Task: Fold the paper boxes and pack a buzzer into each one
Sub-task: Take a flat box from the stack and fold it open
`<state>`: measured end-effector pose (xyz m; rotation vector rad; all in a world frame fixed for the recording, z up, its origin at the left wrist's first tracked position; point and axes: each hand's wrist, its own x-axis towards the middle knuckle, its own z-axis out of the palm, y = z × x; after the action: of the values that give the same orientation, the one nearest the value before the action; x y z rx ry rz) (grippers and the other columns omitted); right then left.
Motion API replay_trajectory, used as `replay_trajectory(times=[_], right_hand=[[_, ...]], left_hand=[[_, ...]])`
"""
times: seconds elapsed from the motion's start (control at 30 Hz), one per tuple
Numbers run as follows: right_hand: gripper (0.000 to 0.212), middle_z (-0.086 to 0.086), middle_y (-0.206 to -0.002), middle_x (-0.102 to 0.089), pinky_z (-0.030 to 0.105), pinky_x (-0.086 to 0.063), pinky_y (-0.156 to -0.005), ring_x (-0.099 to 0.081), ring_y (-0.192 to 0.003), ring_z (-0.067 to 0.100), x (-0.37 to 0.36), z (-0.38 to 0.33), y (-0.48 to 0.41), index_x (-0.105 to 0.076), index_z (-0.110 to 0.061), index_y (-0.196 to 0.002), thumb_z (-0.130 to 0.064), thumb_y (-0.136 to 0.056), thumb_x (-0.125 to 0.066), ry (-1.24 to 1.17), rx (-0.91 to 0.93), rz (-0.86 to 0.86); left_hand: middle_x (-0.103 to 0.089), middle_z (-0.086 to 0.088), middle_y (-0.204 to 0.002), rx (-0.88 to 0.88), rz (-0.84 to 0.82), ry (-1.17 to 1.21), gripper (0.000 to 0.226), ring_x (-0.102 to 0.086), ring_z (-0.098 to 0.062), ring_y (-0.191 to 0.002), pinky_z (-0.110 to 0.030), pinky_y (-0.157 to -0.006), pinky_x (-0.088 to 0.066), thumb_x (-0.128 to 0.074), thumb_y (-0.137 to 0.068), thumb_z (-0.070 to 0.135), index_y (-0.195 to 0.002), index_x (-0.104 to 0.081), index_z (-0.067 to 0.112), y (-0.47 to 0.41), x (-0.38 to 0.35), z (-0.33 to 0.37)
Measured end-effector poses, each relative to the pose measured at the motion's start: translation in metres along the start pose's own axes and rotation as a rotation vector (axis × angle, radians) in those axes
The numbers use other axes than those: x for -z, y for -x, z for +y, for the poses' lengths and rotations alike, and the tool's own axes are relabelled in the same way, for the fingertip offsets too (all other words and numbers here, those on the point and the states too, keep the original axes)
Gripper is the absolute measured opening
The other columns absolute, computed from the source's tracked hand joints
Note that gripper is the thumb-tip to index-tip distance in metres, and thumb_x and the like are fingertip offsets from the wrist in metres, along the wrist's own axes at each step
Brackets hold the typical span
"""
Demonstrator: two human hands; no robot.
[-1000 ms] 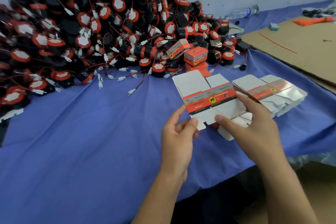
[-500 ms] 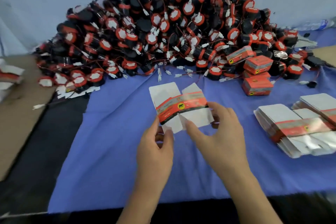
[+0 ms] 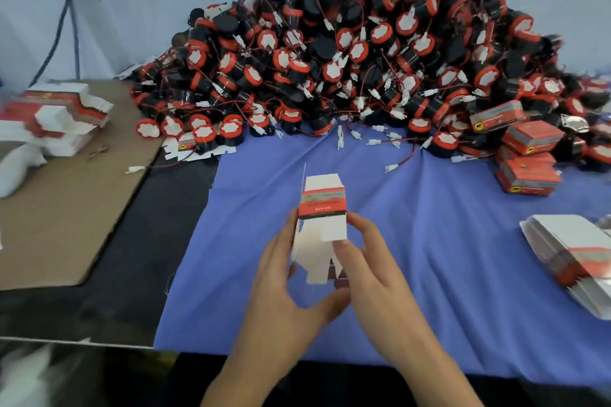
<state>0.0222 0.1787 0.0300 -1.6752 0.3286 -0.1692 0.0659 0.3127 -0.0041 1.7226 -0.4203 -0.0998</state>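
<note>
A white paper box blank with a red and grey band (image 3: 322, 208) is held upright over the blue cloth (image 3: 446, 241), partly opened into a sleeve. My left hand (image 3: 284, 287) grips its left side and lower flaps. My right hand (image 3: 367, 261) pinches its right edge, thumb on the white front panel. A big heap of black and red buzzers with wires (image 3: 347, 59) fills the back of the table. Several folded red boxes (image 3: 529, 155) lie at the heap's right end.
A stack of flat box blanks (image 3: 575, 258) lies on the cloth at the right. More flat blanks (image 3: 59, 116) sit on a brown cardboard sheet (image 3: 66, 208) at the left. A dark strip of table (image 3: 158, 241) runs between cardboard and cloth.
The flat blank has been turned upright and squeezed open into a sleeve between both hands. The view has shifted left, so the stack of blanks now sits at the right edge.
</note>
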Motion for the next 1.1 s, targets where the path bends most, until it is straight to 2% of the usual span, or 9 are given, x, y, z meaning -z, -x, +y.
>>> replay_trajectory(times=[0.1, 0.2, 0.3, 0.37, 0.47, 0.6, 0.77, 0.93, 1.1], right_hand=[[0.035, -0.005, -0.092, -0.077, 0.044, -0.056, -0.091, -0.074, -0.089, 0.016, -0.001, -0.007, 0.006, -0.063, -0.043, -0.108, -0.062, -0.083, -0.046, -0.056, -0.046, 0.019], [0.042, 0.002, -0.097, -0.077, 0.049, -0.056, -0.094, -0.075, -0.094, 0.018, 0.005, -0.013, 0.011, -0.069, -0.024, -0.102, -0.055, -0.085, -0.047, -0.131, -0.111, -0.01], [0.059, -0.006, -0.114, -0.073, 0.038, -0.06, -0.087, -0.07, -0.106, 0.006, 0.018, -0.016, 0.011, -0.066, -0.038, -0.12, -0.069, -0.071, -0.058, -0.136, -0.066, 0.022], [0.065, -0.01, -0.125, -0.067, 0.033, -0.062, -0.08, -0.065, -0.114, 0.001, 0.031, -0.021, 0.007, -0.062, -0.049, -0.129, -0.067, -0.066, -0.065, -0.282, -0.049, 0.049], [0.054, -0.014, -0.139, -0.063, 0.034, -0.06, -0.081, -0.06, -0.125, 0.01, 0.046, -0.029, 0.002, -0.069, -0.041, -0.13, -0.061, -0.08, -0.064, -0.415, -0.045, -0.127], [0.037, 0.01, -0.131, -0.069, 0.036, -0.058, -0.085, -0.065, -0.116, 0.024, 0.051, -0.029, 0.005, -0.071, -0.019, -0.128, -0.024, -0.093, -0.06, -0.34, -0.013, -0.244], [0.027, 0.006, -0.121, -0.074, 0.034, -0.06, -0.082, -0.072, -0.102, 0.021, 0.05, -0.025, 0.014, -0.076, -0.023, -0.114, -0.014, -0.091, -0.064, -0.286, 0.0, -0.205], [0.03, 0.002, -0.113, -0.075, 0.032, -0.06, -0.073, -0.071, -0.089, 0.022, 0.043, -0.026, 0.02, -0.075, -0.025, -0.104, -0.001, -0.098, -0.057, -0.227, -0.036, -0.1], [0.031, 0.001, -0.105, -0.077, 0.067, -0.052, -0.09, -0.067, -0.082, 0.025, 0.038, -0.029, 0.025, -0.073, -0.026, -0.096, 0.001, -0.097, -0.058, -0.161, -0.029, -0.025]], left_hand=[[-0.057, 0.023, -0.142, -0.065, 0.135, -0.076, 0.087, -0.057, -0.004, -0.131, -0.035, -0.101, -0.052, -0.086, -0.067, 0.046, -0.144, -0.047, 0.052, 0.003, 0.009, 0.0], [-0.059, 0.018, -0.137, -0.156, 0.204, -0.122, 0.071, -0.056, -0.009, -0.13, -0.024, -0.099, -0.051, -0.084, -0.071, 0.045, -0.137, -0.054, 0.044, 0.006, 0.02, 0.004], [-0.058, 0.013, -0.137, -0.246, 0.151, -0.203, 0.067, -0.054, -0.015, -0.133, -0.019, -0.103, -0.045, -0.083, -0.076, 0.031, -0.136, -0.055, 0.044, 0.007, 0.031, 0.008], [-0.058, 0.013, -0.138, -0.301, 0.095, -0.253, 0.069, -0.053, -0.018, -0.134, -0.024, -0.104, -0.045, -0.08, -0.076, 0.019, -0.136, -0.055, 0.043, 0.007, 0.038, 0.012], [-0.056, 0.014, -0.144, -0.362, -0.035, -0.273, 0.074, -0.048, -0.02, -0.14, -0.026, -0.108, -0.044, -0.076, -0.076, 0.009, -0.138, -0.055, 0.043, 0.007, 0.046, 0.02], [-0.053, 0.015, -0.149, -0.376, -0.148, -0.254, 0.079, -0.044, -0.016, -0.145, -0.02, -0.111, -0.04, -0.071, -0.077, 0.006, -0.144, -0.052, 0.043, 0.012, 0.053, 0.028], [-0.053, 0.016, -0.15, -0.332, -0.201, -0.172, 0.078, -0.043, -0.016, -0.146, -0.027, -0.115, -0.039, -0.068, -0.08, 0.007, -0.146, -0.051, 0.045, 0.015, 0.057, 0.032], [-0.053, 0.013, -0.151, -0.288, -0.219, -0.106, 0.066, -0.045, -0.018, -0.145, -0.031, -0.114, -0.04, -0.068, -0.083, 0.029, -0.145, -0.052, 0.046, 0.017, 0.055, 0.036], [-0.047, 0.012, -0.158, -0.186, -0.37, 0.069, 0.075, -0.034, -0.015, -0.152, -0.047, -0.122, -0.03, -0.08, -0.082, 0.041, -0.149, -0.049, 0.045, 0.016, 0.062, 0.038]])
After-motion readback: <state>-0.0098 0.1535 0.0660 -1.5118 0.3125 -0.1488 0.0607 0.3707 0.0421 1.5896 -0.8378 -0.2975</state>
